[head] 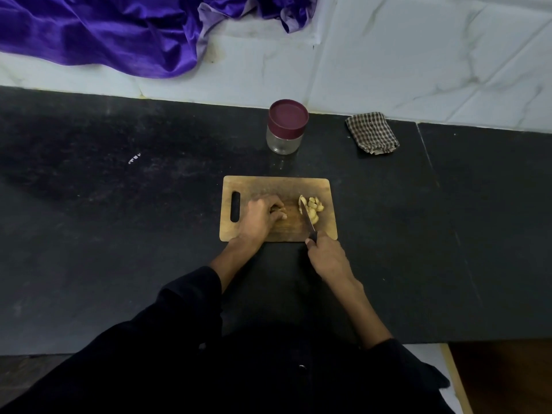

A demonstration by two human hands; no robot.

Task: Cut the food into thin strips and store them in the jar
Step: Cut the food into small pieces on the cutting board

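A wooden cutting board (pixel 277 186) lies on the black counter. Pale yellow cut food pieces (pixel 313 206) sit in a small pile on its right side. My right hand (pixel 327 256) grips the dark handle of a knife (pixel 307 218), whose blade lies against the left side of the pile. My left hand (pixel 261 218) rests on the board's middle with fingers curled; whether it holds a piece under them is hidden. A glass jar (pixel 283 141) with a maroon lid on stands behind the board.
A folded checked cloth (pixel 372 132) lies at the back right of the black counter (pixel 119 204). Purple satin fabric (pixel 104 31) is draped over the white tiled wall at the back left. The counter's front edge drops off at the lower right.
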